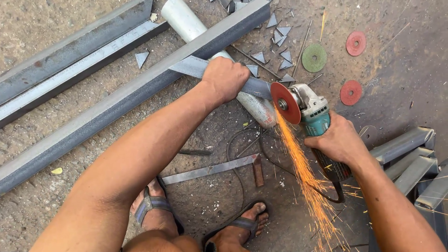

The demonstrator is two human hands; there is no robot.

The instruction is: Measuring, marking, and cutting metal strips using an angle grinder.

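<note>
Flat steel strip (pixel 193 66): grey, narrow, bare metal with a dull sheen. It lies nearly level, running from upper left to lower right, resting across a pale metal pipe (pixel 254 106) and over a long dark square tube (pixel 140 88). Its right end meets the disc of the grinder.

Angle grinder (pixel 313 119): teal body, grey metal gear head, dark rear handle, black cord trailing from the back toward the floor. Its red cutting disc (pixel 285 103) stands on edge, tilted slightly, touching the strip's end. An orange spark stream (pixel 305 179) runs from the contact point downward and to the right over the floor.
</note>
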